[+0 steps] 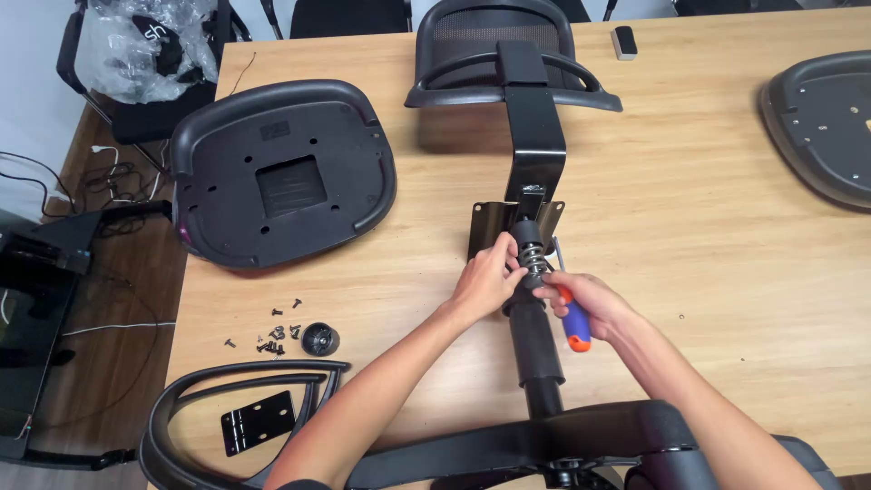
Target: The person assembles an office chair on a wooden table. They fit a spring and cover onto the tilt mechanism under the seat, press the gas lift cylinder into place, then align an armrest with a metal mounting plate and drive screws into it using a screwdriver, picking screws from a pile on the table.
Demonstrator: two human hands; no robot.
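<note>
While my left hand (487, 277) pinches the spring (533, 257) on the black chair column (535, 340), my right hand (585, 304) grips an orange-and-blue screwdriver (574, 327); loose screws (272, 338) dot the tabletop (689, 209), a clear plastic bag (136, 45) crumpled beyond.

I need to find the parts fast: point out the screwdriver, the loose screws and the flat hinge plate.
screwdriver (575, 328): head view, on its orange and blue handle in the right hand.
loose screws (272, 338): head view, middle of the small pile on the table.
flat hinge plate (259, 421): head view, centre of the black plate.
</note>
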